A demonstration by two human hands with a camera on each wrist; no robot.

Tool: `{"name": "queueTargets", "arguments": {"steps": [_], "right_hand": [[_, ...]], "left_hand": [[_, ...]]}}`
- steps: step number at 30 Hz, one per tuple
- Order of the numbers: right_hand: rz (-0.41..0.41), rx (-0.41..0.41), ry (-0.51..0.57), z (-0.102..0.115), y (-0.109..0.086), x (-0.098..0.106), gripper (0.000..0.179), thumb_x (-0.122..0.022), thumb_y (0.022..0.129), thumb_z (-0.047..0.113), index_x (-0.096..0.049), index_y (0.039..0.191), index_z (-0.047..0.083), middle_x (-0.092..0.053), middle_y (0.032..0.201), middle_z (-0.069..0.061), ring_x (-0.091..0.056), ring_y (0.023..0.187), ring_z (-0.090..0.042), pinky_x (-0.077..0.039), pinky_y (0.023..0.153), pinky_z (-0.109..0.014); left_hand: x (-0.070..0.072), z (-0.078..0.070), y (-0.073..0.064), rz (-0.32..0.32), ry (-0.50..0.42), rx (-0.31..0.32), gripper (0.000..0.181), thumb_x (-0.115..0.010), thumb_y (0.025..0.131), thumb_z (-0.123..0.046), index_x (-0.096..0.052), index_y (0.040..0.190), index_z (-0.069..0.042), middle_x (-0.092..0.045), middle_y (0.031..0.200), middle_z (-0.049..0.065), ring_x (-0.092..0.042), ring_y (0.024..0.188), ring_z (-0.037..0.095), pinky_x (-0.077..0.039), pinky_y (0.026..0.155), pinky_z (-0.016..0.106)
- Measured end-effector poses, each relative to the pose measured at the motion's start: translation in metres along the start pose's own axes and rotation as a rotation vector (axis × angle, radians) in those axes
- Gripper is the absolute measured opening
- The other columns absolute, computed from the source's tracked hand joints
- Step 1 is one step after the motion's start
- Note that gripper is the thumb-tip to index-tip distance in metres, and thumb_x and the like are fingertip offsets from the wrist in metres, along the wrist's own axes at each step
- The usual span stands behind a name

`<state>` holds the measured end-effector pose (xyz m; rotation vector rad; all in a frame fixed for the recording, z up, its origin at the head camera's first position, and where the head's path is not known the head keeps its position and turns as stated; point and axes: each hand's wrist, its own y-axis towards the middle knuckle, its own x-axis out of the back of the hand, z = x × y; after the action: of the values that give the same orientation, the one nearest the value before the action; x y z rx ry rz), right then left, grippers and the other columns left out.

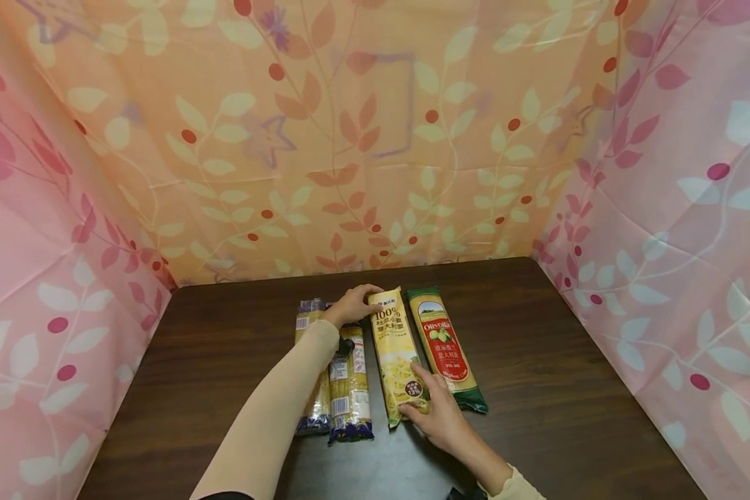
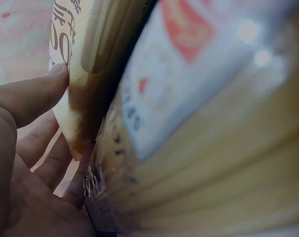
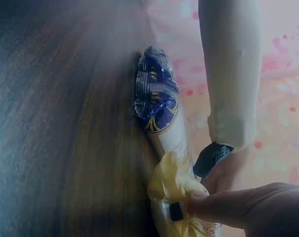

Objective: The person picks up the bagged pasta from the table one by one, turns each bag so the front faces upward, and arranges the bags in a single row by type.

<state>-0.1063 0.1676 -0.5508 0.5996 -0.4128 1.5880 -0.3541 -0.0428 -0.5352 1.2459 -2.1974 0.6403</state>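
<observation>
Yellow pasta packet: left hand pinches far end, right hand grips near end; light, even pressure likely best.

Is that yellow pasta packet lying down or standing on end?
Lying down: the yellow packet stretches lengthwise, printed front up, with left hand and right hand at opposite ends.

Left hand at the end of a pale yellow packet.
The thumb touches its face, near dark printed letters, and the other fingers are behind the end. At right, close and blurred, a clear packet carries a white label with red marks. Pinkish cloth shows at upper left.
</observation>
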Motion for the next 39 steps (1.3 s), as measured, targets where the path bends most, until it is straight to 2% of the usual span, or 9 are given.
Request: {"name": "queueTargets", "arguments": {"steps": [3,10,15,20,24,27,31,34,39], "right_hand": [[0.005,0.002,-0.019,0.001,-0.001,0.0,0.083,-0.092,0.088,0.018,-0.05,0.158,0.006,-0.058,0.128,-0.017,-0.062,0.114,-0.033,-0.053,0.097,-0.057],[0.023,-0.007,-0.052,0.003,-0.003,0.001,0.084,-0.092,0.088,0.02,-0.05,0.158,0.005,-0.057,0.125,-0.016,-0.062,0.113,-0.032,-0.054,0.096,-0.056],[0.044,-0.021,-0.048,0.005,-0.003,-0.002,0.084,-0.09,0.09,0.02,-0.048,0.16,0.003,-0.055,0.13,-0.02,-0.061,0.121,-0.038,-0.052,0.103,-0.062],[0.041,-0.025,-0.052,0.008,-0.003,-0.005,0.082,-0.09,0.09,0.019,-0.049,0.159,0.003,-0.052,0.134,-0.022,-0.061,0.121,-0.038,-0.053,0.102,-0.06],[0.042,-0.017,-0.054,0.008,-0.003,-0.006,0.08,-0.089,0.091,0.017,-0.049,0.158,0.001,-0.045,0.146,-0.025,-0.057,0.13,-0.042,-0.053,0.103,-0.059],[0.037,0.007,-0.068,0.008,-0.003,-0.006,0.076,-0.089,0.092,0.018,-0.052,0.155,-0.002,-0.039,0.156,-0.027,-0.049,0.14,-0.046,-0.05,0.107,-0.062],[0.016,0.063,-0.108,0.009,-0.001,-0.005,0.071,-0.089,0.091,0.02,-0.057,0.151,-0.001,-0.039,0.161,-0.025,-0.041,0.148,-0.047,-0.045,0.112,-0.066],[-0.004,0.111,-0.141,0.009,0.0,-0.005,0.066,-0.089,0.091,0.02,-0.06,0.148,0.002,-0.045,0.158,-0.022,-0.041,0.147,-0.045,-0.045,0.111,-0.066],[-0.034,0.18,-0.162,0.012,0.0,-0.005,0.062,-0.088,0.092,0.017,-0.063,0.147,0.006,-0.053,0.153,-0.017,-0.049,0.142,-0.039,-0.051,0.106,-0.061]], "left_hand": [[0.0,-0.002,-0.003,-0.002,-0.001,0.011,0.049,-0.069,0.108,-0.03,-0.059,0.154,-0.017,-0.05,0.162,0.015,-0.031,0.157,0.044,-0.041,0.117,0.062],[-0.002,-0.002,-0.006,-0.016,0.0,0.016,0.048,-0.07,0.108,-0.03,-0.06,0.153,-0.018,-0.053,0.159,0.014,-0.036,0.153,0.044,-0.044,0.112,0.061],[-0.002,-0.002,-0.008,-0.019,0.007,0.021,0.047,-0.069,0.108,-0.029,-0.06,0.153,-0.017,-0.054,0.157,0.014,-0.037,0.151,0.043,-0.044,0.111,0.059],[-0.002,-0.002,-0.01,-0.023,0.026,0.022,0.048,-0.07,0.108,-0.027,-0.06,0.153,-0.017,-0.056,0.156,0.013,-0.037,0.151,0.043,-0.042,0.114,0.06],[-0.001,-0.002,-0.012,-0.019,0.048,0.016,0.05,-0.069,0.109,-0.027,-0.057,0.156,-0.016,-0.051,0.159,0.016,-0.034,0.152,0.044,-0.04,0.117,0.061],[0.002,-0.001,-0.014,-0.007,0.063,-0.003,0.052,-0.068,0.109,-0.027,-0.054,0.158,-0.014,-0.044,0.163,0.019,-0.033,0.154,0.045,-0.039,0.118,0.062],[0.01,0.002,-0.018,0.006,0.056,-0.049,0.052,-0.067,0.109,-0.023,-0.053,0.158,-0.009,-0.041,0.162,0.021,-0.043,0.148,0.042,-0.043,0.115,0.059],[0.017,0.004,-0.021,0.008,0.051,-0.079,0.05,-0.066,0.11,-0.02,-0.053,0.157,-0.008,-0.046,0.16,0.018,-0.049,0.144,0.038,-0.045,0.115,0.056],[0.03,0.009,-0.03,-0.002,0.094,-0.101,0.046,-0.063,0.111,-0.021,-0.056,0.155,-0.007,-0.053,0.158,0.015,-0.05,0.146,0.038,-0.045,0.116,0.057]]}}
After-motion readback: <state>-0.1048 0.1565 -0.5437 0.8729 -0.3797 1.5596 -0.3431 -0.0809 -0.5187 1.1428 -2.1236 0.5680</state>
